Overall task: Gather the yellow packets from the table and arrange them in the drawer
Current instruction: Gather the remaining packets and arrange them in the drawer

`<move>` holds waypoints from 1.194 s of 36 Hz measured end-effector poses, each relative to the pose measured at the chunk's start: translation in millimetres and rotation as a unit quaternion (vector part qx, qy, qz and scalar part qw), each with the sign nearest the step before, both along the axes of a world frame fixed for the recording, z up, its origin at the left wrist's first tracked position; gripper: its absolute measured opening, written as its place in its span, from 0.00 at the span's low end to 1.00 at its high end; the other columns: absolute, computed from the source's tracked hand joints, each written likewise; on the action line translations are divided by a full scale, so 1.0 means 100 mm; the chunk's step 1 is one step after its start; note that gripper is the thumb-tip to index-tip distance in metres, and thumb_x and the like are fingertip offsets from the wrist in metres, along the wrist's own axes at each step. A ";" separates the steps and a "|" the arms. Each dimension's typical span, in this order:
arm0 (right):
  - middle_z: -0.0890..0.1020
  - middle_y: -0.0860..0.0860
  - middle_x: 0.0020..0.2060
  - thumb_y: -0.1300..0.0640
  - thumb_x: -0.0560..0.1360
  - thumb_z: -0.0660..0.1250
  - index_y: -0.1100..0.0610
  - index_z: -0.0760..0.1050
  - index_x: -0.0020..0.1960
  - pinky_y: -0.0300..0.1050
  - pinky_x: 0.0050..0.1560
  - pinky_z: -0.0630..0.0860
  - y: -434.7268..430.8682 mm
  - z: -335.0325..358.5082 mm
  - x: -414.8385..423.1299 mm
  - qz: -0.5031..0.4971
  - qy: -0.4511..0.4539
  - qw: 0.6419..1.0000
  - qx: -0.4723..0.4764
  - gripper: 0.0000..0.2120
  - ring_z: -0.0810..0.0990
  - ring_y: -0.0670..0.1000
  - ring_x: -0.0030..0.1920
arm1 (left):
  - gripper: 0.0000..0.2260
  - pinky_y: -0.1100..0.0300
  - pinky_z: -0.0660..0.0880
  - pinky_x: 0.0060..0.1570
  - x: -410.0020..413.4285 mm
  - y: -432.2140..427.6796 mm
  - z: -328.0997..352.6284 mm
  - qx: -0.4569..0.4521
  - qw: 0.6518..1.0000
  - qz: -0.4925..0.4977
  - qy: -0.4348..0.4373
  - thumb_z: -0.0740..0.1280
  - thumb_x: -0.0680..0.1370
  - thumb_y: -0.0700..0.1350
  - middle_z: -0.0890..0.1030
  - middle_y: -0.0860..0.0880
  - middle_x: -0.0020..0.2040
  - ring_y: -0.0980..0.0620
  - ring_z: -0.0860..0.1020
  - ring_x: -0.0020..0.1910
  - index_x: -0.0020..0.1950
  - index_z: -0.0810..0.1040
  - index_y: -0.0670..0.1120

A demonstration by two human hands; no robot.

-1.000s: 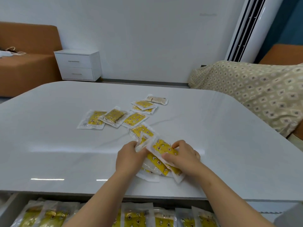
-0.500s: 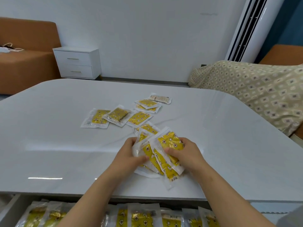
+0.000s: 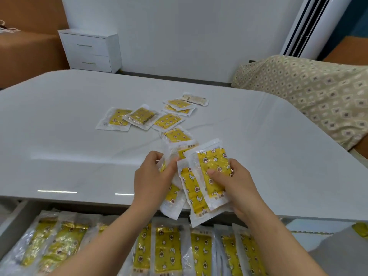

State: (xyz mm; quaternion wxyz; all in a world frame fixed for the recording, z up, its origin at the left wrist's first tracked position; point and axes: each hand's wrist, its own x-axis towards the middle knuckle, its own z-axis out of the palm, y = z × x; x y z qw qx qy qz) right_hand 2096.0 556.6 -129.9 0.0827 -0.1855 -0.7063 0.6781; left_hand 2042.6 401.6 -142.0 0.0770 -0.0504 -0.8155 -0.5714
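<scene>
Item one, nearest my head camera: the drawer (image 3: 12,218), open below the near edge of the table (image 3: 79,156), with filed packets (image 3: 167,250) lined up side by side across it, yellow faces up. Item two: both bare forearms, which reach over the drawer and meet at the table's near edge. Item three: left hand (image 3: 151,176), back toward me, fingers curled round the left side of the held bundle (image 3: 196,188) and gripping it. Item four: right hand (image 3: 237,182), thumb laid flat on the yellow face of the front packet and fingers wrapped behind; I log it as clamped on the same bundle. Item five: the bundle itself, several yellow packets in clear wrap, fanned unevenly. It is raised above the table's near edge, and its lower corners hang past that edge over the drawer. Item six: loose packets (image 3: 167,121), flat near the table's middle in a ragged line toward its far side, some overlapping; the closest lies just beyond the bundle. Item seven: one pale packet (image 3: 195,99) at the far end of that line. Beyond the table's far-left corner I count a white bedside cabinet (image 3: 89,50) and an orange sofa (image 3: 23,46); beyond its right side, a patterned cover (image 3: 308,92) and a white standing unit (image 3: 302,26).
</scene>
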 end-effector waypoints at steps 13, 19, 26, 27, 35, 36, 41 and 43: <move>0.83 0.41 0.34 0.67 0.67 0.73 0.51 0.76 0.41 0.31 0.33 0.76 -0.24 -0.32 0.75 0.039 0.026 0.996 0.080 0.13 0.81 0.39 0.33 | 0.08 0.79 0.67 0.30 0.61 -0.49 -0.41 -0.028 0.983 -0.078 0.165 0.66 0.68 0.56 0.77 0.69 0.40 0.67 0.75 0.33 0.41 0.68 0.59; 0.84 0.44 0.35 0.68 0.68 0.73 0.53 0.76 0.43 0.31 0.31 0.76 -0.15 -0.39 0.79 0.027 -0.022 0.998 0.054 0.11 0.82 0.42 0.34 | 0.14 0.57 0.71 0.35 0.67 -0.45 -0.49 -0.049 0.991 -0.124 0.016 0.72 0.68 0.58 0.77 0.51 0.40 0.47 0.75 0.36 0.43 0.74 0.49; 0.85 0.44 0.37 0.64 0.69 0.72 0.51 0.77 0.46 0.46 0.40 0.79 0.01 -0.43 0.90 -0.026 -0.078 0.996 0.016 0.11 0.84 0.47 0.38 | 0.11 0.51 0.77 0.46 0.75 -0.39 -0.42 -0.029 0.987 -0.135 -0.078 0.70 0.68 0.60 0.82 0.59 0.44 0.48 0.80 0.44 0.46 0.77 0.56; 0.85 0.44 0.36 0.64 0.70 0.72 0.50 0.77 0.46 0.46 0.40 0.79 0.05 -0.43 0.92 -0.029 -0.087 0.996 0.010 0.11 0.84 0.47 0.38 | 0.07 0.51 0.77 0.45 0.76 -0.39 -0.42 -0.036 0.986 -0.135 -0.085 0.70 0.71 0.57 0.82 0.59 0.43 0.47 0.79 0.43 0.45 0.78 0.56; 0.85 0.50 0.34 0.66 0.71 0.68 0.56 0.77 0.47 0.50 0.42 0.77 0.19 -0.48 1.06 -0.094 -0.110 0.985 -0.094 0.08 0.83 0.55 0.41 | 0.07 0.63 0.73 0.39 0.81 -0.36 -0.48 -0.050 0.953 -0.221 -0.203 0.70 0.74 0.47 0.81 0.47 0.42 0.52 0.78 0.40 0.48 0.77 0.46; 0.86 0.51 0.35 0.66 0.71 0.68 0.57 0.77 0.47 0.50 0.42 0.78 0.17 -0.50 1.07 -0.088 -0.119 0.984 -0.102 0.07 0.83 0.56 0.42 | 0.06 0.61 0.75 0.40 0.82 -0.35 -0.50 -0.043 0.948 -0.217 -0.229 0.69 0.75 0.47 0.82 0.46 0.44 0.49 0.80 0.42 0.49 0.77 0.46; 0.86 0.57 0.39 0.66 0.71 0.68 0.59 0.78 0.47 0.55 0.45 0.79 0.15 -0.56 1.08 -0.066 -0.175 0.971 -0.148 0.07 0.83 0.60 0.43 | 0.07 0.65 0.75 0.41 0.75 -0.32 -0.54 0.037 0.929 -0.155 -0.335 0.68 0.76 0.43 0.81 0.56 0.47 0.57 0.80 0.44 0.51 0.73 0.53; 0.85 0.59 0.39 0.67 0.71 0.68 0.60 0.77 0.48 0.56 0.45 0.79 0.20 -0.56 1.05 -0.069 -0.197 0.964 -0.166 0.07 0.83 0.61 0.43 | 0.15 0.67 0.72 0.43 0.71 -0.26 -0.53 0.010 0.927 -0.142 -0.346 0.69 0.76 0.43 0.78 0.55 0.51 0.57 0.77 0.48 0.60 0.70 0.51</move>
